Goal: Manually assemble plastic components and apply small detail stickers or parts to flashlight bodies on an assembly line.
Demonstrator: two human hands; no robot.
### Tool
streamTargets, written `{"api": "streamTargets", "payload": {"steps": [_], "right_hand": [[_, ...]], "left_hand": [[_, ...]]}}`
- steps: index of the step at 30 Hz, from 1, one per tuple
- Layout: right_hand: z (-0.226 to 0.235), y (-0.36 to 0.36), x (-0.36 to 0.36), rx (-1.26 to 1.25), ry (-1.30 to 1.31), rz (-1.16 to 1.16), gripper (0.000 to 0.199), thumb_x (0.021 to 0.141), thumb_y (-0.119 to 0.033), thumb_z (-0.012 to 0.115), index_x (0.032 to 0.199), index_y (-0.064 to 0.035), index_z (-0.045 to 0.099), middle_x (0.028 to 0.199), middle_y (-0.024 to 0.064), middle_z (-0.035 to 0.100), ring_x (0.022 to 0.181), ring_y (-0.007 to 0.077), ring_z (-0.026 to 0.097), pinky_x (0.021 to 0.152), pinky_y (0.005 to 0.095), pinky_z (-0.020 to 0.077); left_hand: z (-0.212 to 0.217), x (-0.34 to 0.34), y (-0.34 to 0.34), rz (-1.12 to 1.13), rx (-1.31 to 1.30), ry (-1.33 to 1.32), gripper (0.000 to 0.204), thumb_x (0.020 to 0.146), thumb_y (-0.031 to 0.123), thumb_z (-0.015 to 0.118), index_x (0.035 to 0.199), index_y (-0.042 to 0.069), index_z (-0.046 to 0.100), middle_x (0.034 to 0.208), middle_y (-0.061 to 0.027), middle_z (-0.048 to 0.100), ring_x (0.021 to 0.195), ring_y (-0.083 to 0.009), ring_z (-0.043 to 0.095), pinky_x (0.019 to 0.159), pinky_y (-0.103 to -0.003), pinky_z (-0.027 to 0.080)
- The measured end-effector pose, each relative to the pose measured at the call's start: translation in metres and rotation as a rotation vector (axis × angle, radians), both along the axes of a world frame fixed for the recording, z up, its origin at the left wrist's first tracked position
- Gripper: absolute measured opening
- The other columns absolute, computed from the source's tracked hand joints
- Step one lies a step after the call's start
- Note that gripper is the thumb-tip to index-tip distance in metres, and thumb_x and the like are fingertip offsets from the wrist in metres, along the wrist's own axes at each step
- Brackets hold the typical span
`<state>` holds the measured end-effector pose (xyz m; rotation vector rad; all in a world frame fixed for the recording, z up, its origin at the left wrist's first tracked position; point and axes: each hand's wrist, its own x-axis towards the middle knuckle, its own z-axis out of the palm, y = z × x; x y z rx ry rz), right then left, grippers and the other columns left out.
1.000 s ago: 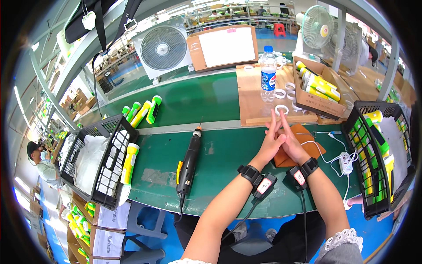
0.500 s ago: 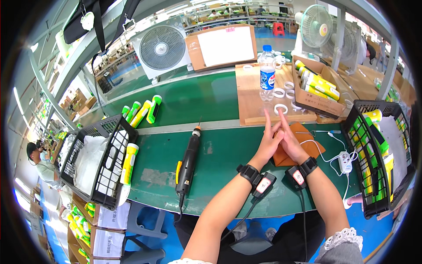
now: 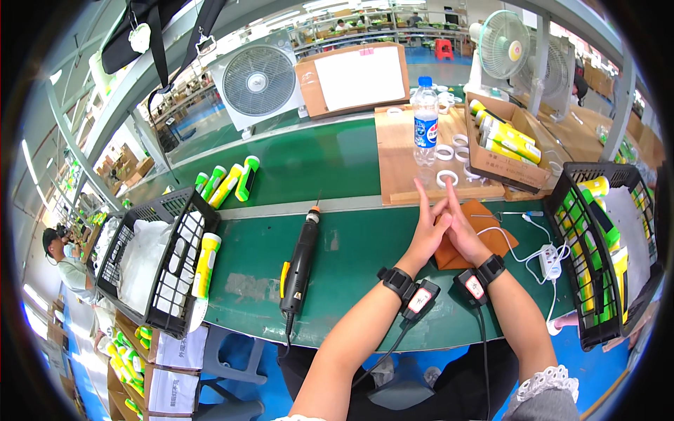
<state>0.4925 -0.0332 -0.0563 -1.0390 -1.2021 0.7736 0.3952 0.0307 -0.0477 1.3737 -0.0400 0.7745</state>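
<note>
My left hand [image 3: 425, 235] and my right hand [image 3: 463, 235] meet above the green worktable [image 3: 351, 277]. Their fingers are stretched out and touch at the tips, palms facing each other, with nothing held. Under them lies a brown, leather-like folded piece [image 3: 495, 245], partly covered by my hands. A black strap with a small sensor box is on each wrist, a cable trailing from each. Left of my hands a black electric screwdriver [image 3: 300, 259] lies with its bit pointing away. Beyond the fingertips is a white ring [image 3: 447, 178] on a wooden board [image 3: 400, 158].
A blue-capped bottle [image 3: 425, 126] stands on the board beside a cardboard box [image 3: 505, 161] of yellow flashlights. Black crates [image 3: 168, 281] [image 3: 588, 281] flank the table. A yellow flashlight [image 3: 205, 266] leans by the left crate. White cables run to a power strip [image 3: 550, 261] at right.
My hands stay pressed together in the same pose. The view shifts very slightly; nothing on the table has been moved.
</note>
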Motion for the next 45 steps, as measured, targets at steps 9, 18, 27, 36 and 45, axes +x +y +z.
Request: {"api": "streamTargets", "payload": {"steps": [9,18,27,36,45], "right_hand": [[0.01,-0.006,-0.005,0.019,-0.01,-0.008,0.095,0.078,-0.065,0.045,0.141,-0.0156,-0.005,0.107,0.0061,0.038,0.104,0.016,0.041,0.095,0.028,0.0283],[0.011,-0.004,-0.004,0.075,0.073,0.032,0.083,0.084,-0.051,0.047,0.141,-0.0155,-0.001,0.145,0.0081,0.002,0.131,0.0205,0.016,0.105,0.0322,0.0166],[0.01,-0.008,-0.002,0.036,0.178,0.074,0.07,0.088,-0.04,0.044,0.141,-0.0105,0.008,0.145,0.0061,0.01,0.131,0.0185,0.018,0.106,0.0319,0.0177],[0.005,-0.004,-0.004,0.004,0.135,0.037,0.072,0.088,-0.045,0.042,0.142,-0.0163,0.004,0.14,0.0066,0.022,0.124,0.0167,0.03,0.101,0.0301,0.0251],[0.013,-0.005,-0.009,0.061,0.153,0.036,0.065,0.09,-0.032,0.04,0.142,-0.0156,0.004,0.146,0.0023,0.008,0.126,0.0179,0.026,0.103,0.0322,0.0221]], "left_hand": [[0.001,0.001,0.0,0.004,0.018,0.011,0.104,0.078,0.058,0.05,0.13,0.019,-0.032,0.133,-0.0231,0.035,0.124,-0.0294,0.035,0.101,-0.036,0.026],[-0.001,0.003,0.004,0.002,0.075,0.009,0.079,0.084,0.053,0.045,0.139,0.005,0.015,0.136,-0.0181,0.032,0.126,-0.025,0.031,0.103,-0.034,0.023],[-0.004,0.007,0.001,-0.034,0.016,-0.001,0.073,0.089,0.043,0.043,0.14,0.009,0.004,0.135,-0.019,0.034,0.124,-0.0239,0.034,0.102,-0.032,0.025],[-0.002,0.004,0.001,-0.014,-0.026,-0.001,0.087,0.088,0.044,0.046,0.135,0.02,-0.023,0.129,-0.0223,0.04,0.12,-0.0265,0.04,0.099,-0.033,0.029],[-0.003,0.001,0.007,-0.049,0.043,0.028,0.063,0.093,0.034,0.04,0.14,0.01,0.006,0.132,-0.0176,0.039,0.12,-0.0213,0.039,0.1,-0.031,0.028]]}}
